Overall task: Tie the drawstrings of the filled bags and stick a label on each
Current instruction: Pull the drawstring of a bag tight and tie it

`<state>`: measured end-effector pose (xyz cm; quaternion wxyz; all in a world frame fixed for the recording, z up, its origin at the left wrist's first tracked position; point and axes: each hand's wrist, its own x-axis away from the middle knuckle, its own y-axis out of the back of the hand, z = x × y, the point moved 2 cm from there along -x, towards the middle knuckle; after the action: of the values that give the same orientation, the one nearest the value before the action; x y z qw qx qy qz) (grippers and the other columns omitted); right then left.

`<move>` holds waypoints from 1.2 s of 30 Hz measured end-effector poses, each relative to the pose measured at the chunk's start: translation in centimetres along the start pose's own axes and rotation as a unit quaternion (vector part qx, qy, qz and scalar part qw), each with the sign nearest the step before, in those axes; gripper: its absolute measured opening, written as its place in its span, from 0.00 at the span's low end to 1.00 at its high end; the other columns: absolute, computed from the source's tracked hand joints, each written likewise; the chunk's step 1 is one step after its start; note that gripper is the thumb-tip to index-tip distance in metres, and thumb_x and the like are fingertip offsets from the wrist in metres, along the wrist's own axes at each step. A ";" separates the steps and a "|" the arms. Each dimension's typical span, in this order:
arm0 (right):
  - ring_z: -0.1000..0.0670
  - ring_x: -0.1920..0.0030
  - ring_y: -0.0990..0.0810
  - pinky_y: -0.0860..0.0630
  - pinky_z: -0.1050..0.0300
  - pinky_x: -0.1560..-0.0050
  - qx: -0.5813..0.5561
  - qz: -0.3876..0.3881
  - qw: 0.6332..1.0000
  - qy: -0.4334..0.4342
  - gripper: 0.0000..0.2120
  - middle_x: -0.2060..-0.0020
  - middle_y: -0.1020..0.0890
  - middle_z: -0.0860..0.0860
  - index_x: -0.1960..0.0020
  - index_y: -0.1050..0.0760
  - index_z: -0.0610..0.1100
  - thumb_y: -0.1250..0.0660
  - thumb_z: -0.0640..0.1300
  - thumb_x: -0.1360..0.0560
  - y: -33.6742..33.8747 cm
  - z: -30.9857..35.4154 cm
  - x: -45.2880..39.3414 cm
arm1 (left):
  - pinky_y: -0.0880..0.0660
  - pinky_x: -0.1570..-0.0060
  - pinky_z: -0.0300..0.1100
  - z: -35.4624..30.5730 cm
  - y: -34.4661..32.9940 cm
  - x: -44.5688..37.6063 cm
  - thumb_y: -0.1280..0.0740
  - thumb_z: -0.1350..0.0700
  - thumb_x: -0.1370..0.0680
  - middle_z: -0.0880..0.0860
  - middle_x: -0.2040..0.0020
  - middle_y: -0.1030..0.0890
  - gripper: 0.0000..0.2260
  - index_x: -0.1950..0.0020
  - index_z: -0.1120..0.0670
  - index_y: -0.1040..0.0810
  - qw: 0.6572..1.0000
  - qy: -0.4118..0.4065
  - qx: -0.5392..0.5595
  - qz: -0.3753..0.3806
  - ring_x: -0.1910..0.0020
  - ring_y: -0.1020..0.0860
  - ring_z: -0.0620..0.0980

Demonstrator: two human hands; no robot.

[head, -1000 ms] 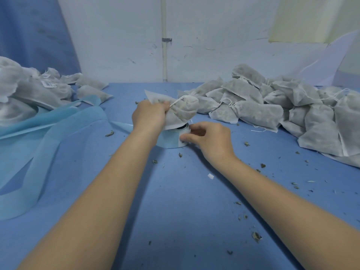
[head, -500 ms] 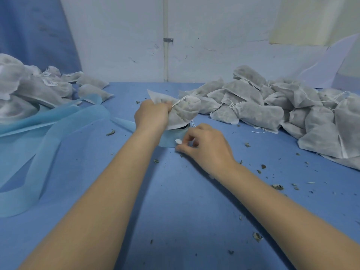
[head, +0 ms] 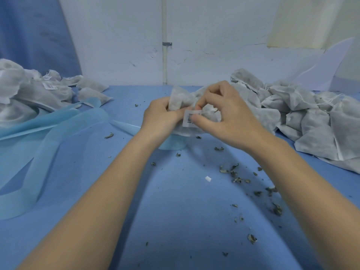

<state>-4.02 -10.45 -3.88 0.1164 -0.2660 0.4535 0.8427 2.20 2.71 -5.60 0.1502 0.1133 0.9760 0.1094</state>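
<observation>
left hand (head: 161,115) grips white mesh filled bag (head: 180,99); right hand (head: 224,115) pinches small barcode label (head: 191,118) onto it. unlabelled grey bag pile (head: 311,121) right still left, labelled pile (head: 39,90) far left done.

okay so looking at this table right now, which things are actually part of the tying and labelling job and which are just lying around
Part of the job:
bag in left hand
barcode label pinched by right hand
right pile of bags
left pile of bags
label roll

Just lying about:
dried leaf crumbs
loose blue backing strip
white scrap

Small packing workshop: heaps of filled bags (head: 303,117), blue-covered table (head: 175,211), scattered herb crumbs (head: 235,176).
</observation>
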 end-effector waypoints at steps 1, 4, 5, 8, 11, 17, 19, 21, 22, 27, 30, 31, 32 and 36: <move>0.51 0.45 0.31 0.36 0.64 0.45 0.003 0.005 1.000 -0.004 0.04 0.49 0.30 0.50 0.56 0.23 0.46 0.28 0.44 0.27 0.1 -0.2 0.0 | 0.24 0.47 0.52 -0.1 -0.2 0.1 0.28 0.48 0.38 0.58 0.53 0.17 0.18 0.53 0.57 0.18 1.000 -0.002 0.010 0.011 0.56 0.22 0.50; 0.54 0.46 0.32 0.37 0.68 0.49 0.001 0.005 1.000 -0.019 0.06 0.49 0.31 0.51 0.56 0.26 0.49 0.29 0.46 0.27 0.3 -0.7 -0.1 | 0.25 0.47 0.51 -0.1 -0.4 0.1 0.27 0.52 0.36 0.59 0.53 0.17 0.17 0.52 0.61 0.18 0.998 -0.005 0.046 0.039 0.54 0.21 0.52; 0.55 0.48 0.32 0.38 0.72 0.50 0.002 0.001 1.000 -0.023 0.06 0.49 0.31 0.52 0.56 0.26 0.50 0.29 0.46 0.27 0.4 -0.9 -0.1 | 0.25 0.46 0.51 0.0 -0.3 0.2 0.26 0.54 0.35 0.60 0.52 0.17 0.16 0.51 0.61 0.18 0.997 -0.004 0.059 0.049 0.52 0.19 0.56; 0.61 0.54 0.30 0.38 0.77 0.55 -0.014 -0.001 0.999 -0.043 0.07 0.51 0.29 0.54 0.58 0.26 0.53 0.27 0.48 0.28 0.8 -1.3 -0.2 | 0.26 0.41 0.53 0.1 -0.3 0.1 0.27 0.55 0.35 0.61 0.49 0.17 0.15 0.51 0.60 0.17 0.992 0.008 0.099 0.077 0.46 0.20 0.59; 0.63 0.57 0.28 0.36 0.75 0.57 -0.027 0.005 0.998 -0.054 0.10 0.56 0.27 0.58 0.61 0.27 0.56 0.25 0.49 0.30 1.0 -1.4 -0.2 | 0.24 0.46 0.48 0.1 -0.5 0.1 0.29 0.63 0.29 0.59 0.53 0.16 0.07 0.53 0.61 0.17 0.985 0.012 0.135 0.108 0.51 0.18 0.56; 0.59 0.57 0.22 0.29 0.69 0.56 -0.128 -0.034 0.987 -0.088 0.20 0.57 0.21 0.58 0.46 0.28 0.51 0.23 0.43 0.33 1.1 -2.0 0.0 | 0.23 0.48 0.45 -0.1 -0.6 0.2 0.30 0.62 0.31 0.58 0.55 0.16 0.07 0.54 0.60 0.18 0.975 0.004 0.169 0.146 0.54 0.18 0.54; 0.60 0.55 0.20 0.27 0.71 0.54 -0.170 -0.040 0.980 -0.092 0.22 0.56 0.18 0.56 0.43 0.28 0.51 0.23 0.44 0.32 1.2 -2.2 0.1 | 0.25 0.43 0.51 -0.3 -0.8 0.5 0.26 0.62 0.37 0.58 0.52 0.16 0.13 0.54 0.58 0.17 0.980 -0.012 0.138 0.141 0.50 0.18 0.55; 0.60 0.55 0.18 0.25 0.69 0.52 -0.224 -0.042 0.969 -0.101 0.12 0.56 0.16 0.56 0.47 0.23 0.49 0.26 0.44 0.28 1.2 -2.4 0.0 | 0.26 0.41 0.55 -0.2 -0.9 0.5 0.26 0.63 0.40 0.57 0.53 0.17 0.15 0.53 0.57 0.18 0.983 -0.015 0.123 0.133 0.51 0.19 0.55; 0.60 0.56 0.18 0.25 0.68 0.53 -0.245 -0.040 0.963 -0.102 0.06 0.58 0.16 0.56 0.50 0.21 0.49 0.28 0.44 0.27 1.1 -2.5 0.0 | 0.26 0.41 0.55 -0.1 -1.0 0.4 0.27 0.64 0.40 0.57 0.53 0.17 0.16 0.53 0.58 0.19 0.984 -0.013 0.121 0.132 0.51 0.19 0.55; 0.52 0.57 0.17 0.21 0.57 0.50 -0.231 -0.096 0.959 -0.135 0.04 0.61 0.15 0.53 0.61 0.19 0.51 0.24 0.46 0.31 0.8 -3.1 0.0 | 0.26 0.42 0.53 0.1 -1.6 0.5 0.26 0.69 0.39 0.59 0.53 0.18 0.17 0.51 0.62 0.20 0.983 -0.002 0.107 0.149 0.52 0.20 0.55; 0.48 0.56 0.16 0.21 0.52 0.49 -0.232 -0.142 0.952 -0.142 0.04 0.60 0.15 0.49 0.61 0.18 0.51 0.23 0.46 0.32 0.7 -3.1 0.0 | 0.26 0.42 0.52 0.0 -1.9 0.6 0.29 0.73 0.34 0.60 0.53 0.18 0.13 0.51 0.63 0.21 0.981 0.007 0.127 0.146 0.53 0.21 0.55; 0.50 0.56 0.17 0.22 0.53 0.50 -0.224 -0.143 0.954 -0.138 0.03 0.61 0.15 0.50 0.61 0.18 0.52 0.24 0.46 0.32 0.5 -3.1 0.0 | 0.25 0.43 0.51 0.0 -2.0 0.6 0.29 0.73 0.34 0.60 0.52 0.18 0.13 0.51 0.64 0.21 0.981 0.011 0.135 0.139 0.53 0.20 0.55; 0.52 0.57 0.17 0.22 0.55 0.50 -0.220 -0.135 0.957 -0.134 0.03 0.61 0.15 0.52 0.61 0.18 0.52 0.25 0.46 0.30 0.4 -3.1 0.1 | 0.25 0.45 0.49 -0.1 -2.0 0.6 0.28 0.71 0.35 0.60 0.53 0.18 0.13 0.52 0.63 0.20 0.981 0.018 0.143 0.129 0.54 0.20 0.55; 0.57 0.50 0.18 0.24 0.60 0.45 -0.292 -0.032 0.945 -0.141 0.10 0.53 0.16 0.55 0.46 0.18 0.48 0.28 0.46 0.27 0.0 -3.4 0.7 | 0.24 0.53 0.44 -0.2 -2.1 0.4 0.28 0.58 0.28 0.58 0.56 0.16 0.08 0.54 0.62 0.18 0.972 0.072 0.220 0.050 0.58 0.18 0.52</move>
<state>-3.43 -13.25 -5.81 0.1238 -0.1810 0.1580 0.9628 1.41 0.81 -6.04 0.0453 0.1841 0.9775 -0.0924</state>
